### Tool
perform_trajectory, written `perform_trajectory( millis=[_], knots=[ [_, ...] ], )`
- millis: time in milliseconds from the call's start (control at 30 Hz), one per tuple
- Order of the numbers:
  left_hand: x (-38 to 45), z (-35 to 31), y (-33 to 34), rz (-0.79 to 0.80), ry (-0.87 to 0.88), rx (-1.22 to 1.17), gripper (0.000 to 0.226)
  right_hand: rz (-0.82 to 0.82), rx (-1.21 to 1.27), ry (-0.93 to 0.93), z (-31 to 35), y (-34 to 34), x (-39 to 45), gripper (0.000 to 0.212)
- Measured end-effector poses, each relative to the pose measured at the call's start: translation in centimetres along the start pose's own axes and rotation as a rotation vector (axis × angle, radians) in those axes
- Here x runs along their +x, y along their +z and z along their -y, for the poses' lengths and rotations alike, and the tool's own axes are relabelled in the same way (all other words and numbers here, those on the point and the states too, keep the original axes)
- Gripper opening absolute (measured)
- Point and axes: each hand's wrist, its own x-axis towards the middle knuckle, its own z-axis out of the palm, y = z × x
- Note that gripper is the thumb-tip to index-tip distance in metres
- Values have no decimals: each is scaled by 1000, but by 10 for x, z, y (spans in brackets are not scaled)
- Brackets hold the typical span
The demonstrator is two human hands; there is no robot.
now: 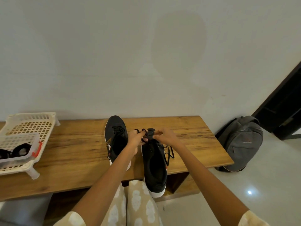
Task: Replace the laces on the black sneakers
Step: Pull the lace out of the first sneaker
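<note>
A person seated at a low wooden counter works on the right-hand one of two black sneakers, both hands up at the toe end of its eyelet rows. The right sneaker lies w/ its heel overhanging the counter's near edge, toe pointing to the wall; the left sneaker sits just beside it, fully on the counter, a black lace crossed through its eyelets.

The left hand has fingers curled round a loop of black lace lifted above the shoe. The right hand pinches near the tongue, thumb & fingers closed on what looks like the lace or the tongue edge; which one can't be told at this res. More lace trails loose off the shoe's right side onto the counter.

Judgement: the step in hand is working the lace at the lowest eyelets of the right sneaker; whether it is going out or in can't be settled from one view. Next move likely calls for steady tension on the loop while the other hand feeds or frees the tip, shoe kept from sliding off the edge.

At far left, a clear tub holding dark coiled items, poss. spare laces, rests in a cream plastic rack. A grey backpack leans against the wall on the floor.
</note>
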Motion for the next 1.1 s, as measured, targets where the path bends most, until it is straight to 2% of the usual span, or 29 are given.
perform_trajectory(
  millis=[100, 200, 300, 400, 467, 533, 600, 667, 733, 800, 1000, 1100],
  knots=[
    [4, -1, -1, -26, 12, 318, 34, 11, -121, 26, -14, 11, -2, 32],
    [3, -1, 5, -42, 43, 701, 70, 13, -166, 16, -18, 18, -1, 31],
    [5, 0, 8, -78, 86, 785, 80, 18, -198, -14, -17, 20, 2, 31],
    [1, 4, 8, -131, 199, 926, 93, 32, -195, -13, -17, 18, 2, 34],
    [-3, 8, 7, -152, 292, 1116, 87, 29, -153, -3, -21, 16, -1, 37],
    [-5, 12, 5, -164, 427, 1282, 62, 28, -82, 13, -27, 14, -5, 43],
    [-4, 14, 4, -135, 583, 1293, 37, 29, 39, 44, -32, 14, -8, 48],
    [-5, 15, 6, -39, 669, 1281, 21, 16, 190, 81, -36, 14, -10, 48],
    [-7, 12, 10, 60, 653, 1331, 21, 5, 286, 120, -38, 14, -12, 45],
    [-9, 7, 16, 85, 587, 1340, 22, -2, 333, 135, -39, 14, -13, 41],
    [-7, -1, 44, 54, 404, 1526, 14, -33, 407, 158, -40, 16, -14, 31],
    [-3, 7, 44, -17, 469, 1458, 23, -43, 477, 169, -45, 18, -13, 27]
  ],
)
